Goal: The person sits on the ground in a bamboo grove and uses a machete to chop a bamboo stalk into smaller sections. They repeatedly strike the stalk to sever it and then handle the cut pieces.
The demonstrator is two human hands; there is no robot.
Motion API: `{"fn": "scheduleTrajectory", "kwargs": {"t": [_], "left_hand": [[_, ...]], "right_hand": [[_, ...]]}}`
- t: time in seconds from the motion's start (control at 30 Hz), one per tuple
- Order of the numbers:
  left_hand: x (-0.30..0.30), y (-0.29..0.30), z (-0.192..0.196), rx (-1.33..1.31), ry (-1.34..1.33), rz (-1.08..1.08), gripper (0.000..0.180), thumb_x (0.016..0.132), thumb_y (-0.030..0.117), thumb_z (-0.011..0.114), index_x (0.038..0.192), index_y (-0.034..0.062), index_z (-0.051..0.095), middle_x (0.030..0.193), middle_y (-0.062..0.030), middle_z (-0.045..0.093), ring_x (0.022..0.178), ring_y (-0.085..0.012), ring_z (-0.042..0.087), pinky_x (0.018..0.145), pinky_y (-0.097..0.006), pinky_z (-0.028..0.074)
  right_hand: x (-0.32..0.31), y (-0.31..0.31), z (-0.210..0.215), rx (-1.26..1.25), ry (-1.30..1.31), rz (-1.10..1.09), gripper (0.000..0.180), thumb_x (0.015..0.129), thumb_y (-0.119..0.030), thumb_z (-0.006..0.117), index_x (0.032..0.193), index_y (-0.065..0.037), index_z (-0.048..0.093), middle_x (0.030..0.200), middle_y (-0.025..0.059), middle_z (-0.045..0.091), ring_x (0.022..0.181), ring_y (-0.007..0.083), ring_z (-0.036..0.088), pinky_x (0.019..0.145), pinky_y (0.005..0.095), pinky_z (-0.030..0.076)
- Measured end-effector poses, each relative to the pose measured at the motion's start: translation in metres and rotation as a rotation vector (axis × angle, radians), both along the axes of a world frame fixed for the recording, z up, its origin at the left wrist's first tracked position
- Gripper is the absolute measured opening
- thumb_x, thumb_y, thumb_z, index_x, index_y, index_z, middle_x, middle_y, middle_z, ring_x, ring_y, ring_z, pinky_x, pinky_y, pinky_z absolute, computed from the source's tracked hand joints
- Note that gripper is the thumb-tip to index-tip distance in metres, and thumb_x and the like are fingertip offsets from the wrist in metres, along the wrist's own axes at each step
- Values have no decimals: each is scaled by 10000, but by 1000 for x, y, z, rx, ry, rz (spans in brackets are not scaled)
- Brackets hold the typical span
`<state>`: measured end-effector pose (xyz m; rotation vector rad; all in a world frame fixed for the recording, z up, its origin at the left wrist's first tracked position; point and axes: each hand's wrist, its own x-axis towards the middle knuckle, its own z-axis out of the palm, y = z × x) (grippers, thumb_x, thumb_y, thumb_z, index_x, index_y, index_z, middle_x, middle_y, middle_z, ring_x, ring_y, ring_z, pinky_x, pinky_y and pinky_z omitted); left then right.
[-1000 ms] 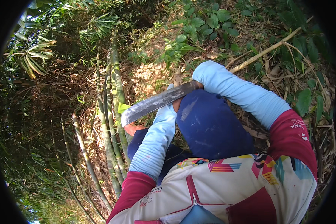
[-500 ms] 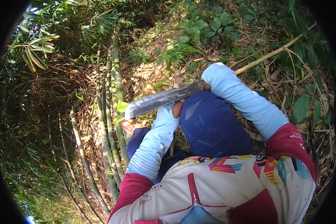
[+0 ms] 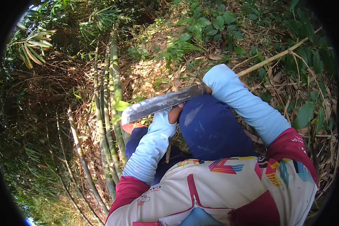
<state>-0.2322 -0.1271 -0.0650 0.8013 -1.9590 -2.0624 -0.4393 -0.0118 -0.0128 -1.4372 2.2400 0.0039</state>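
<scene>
A machete (image 3: 160, 104) with a broad, worn grey blade lies across my raised knee (image 3: 213, 126), its blunt end pointing left. My right hand (image 3: 208, 90), mostly covered by a light blue sleeve, is closed on its handle. Just under the blade is my left hand (image 3: 174, 113), partly hidden behind the metal, with the fingers curled. A thin brown stick (image 3: 168, 151) shows below the left wrist, and a similar length appears past the blade in line with it. The left hand seems closed around this stick, though the grip itself is covered.
Green bamboo stems (image 3: 115, 75) stand close on my left, with thinner cut canes (image 3: 81, 150) beside them. A long pale branch (image 3: 273, 58) slants away at the far right. Dry leaves (image 3: 150, 77) cover the ground, and leafy plants (image 3: 211, 22) grow ahead.
The blade and my left hand have shifted slightly left and toward me. The right hand keeps its hold on the machete. The whole view has also moved a little.
</scene>
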Motion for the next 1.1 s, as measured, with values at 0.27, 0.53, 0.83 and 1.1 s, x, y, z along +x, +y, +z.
{"fn": "scheduleTrajectory", "kwargs": {"t": [0.27, 0.53, 0.83, 1.1], "left_hand": [[-18, -18, -32, 54, 142, -28, 143, 924, 123, 564, 1043, 51, 533, 788, -23, 561, 716, -108, 522, 627, -242, 414], [-37, -12, -44, 316, 139, 400, 135, 969, 205, 517, 987, 71, 520, 707, 0, 499, 638, -98, 463, 568, -244, 379], [-35, -10, -18, 90, 47, -73, 203, 970, 284, 522, 862, 119, 475, 642, 38, 380, 545, -69, 330, 492, -233, 258], [-36, -3, -10, -277, -5, -101, 214, 999, 291, 477, 999, 78, 505, 735, 6, 441, 640, -78, 415, 555, -241, 347]], "right_hand": [[0, 11, 9, -25, 27, -91, 178, 699, -208, 676, 794, -59, 698, 810, 172, 669, 764, 356, 661, 683, 406, 523], [1, 9, 10, 7, 106, 16, 210, 722, -226, 662, 842, -58, 704, 825, 167, 676, 803, 342, 670, 696, 408, 525], [-6, -7, 0, 18, -91, -34, 332, 741, -375, 670, 901, -87, 710, 896, 171, 674, 856, 350, 659, 742, 391, 521], [-11, -16, 3, 177, -147, 18, 383, 714, -411, 701, 973, -130, 717, 998, 137, 688, 938, 318, 661, 791, 375, 531]]}}
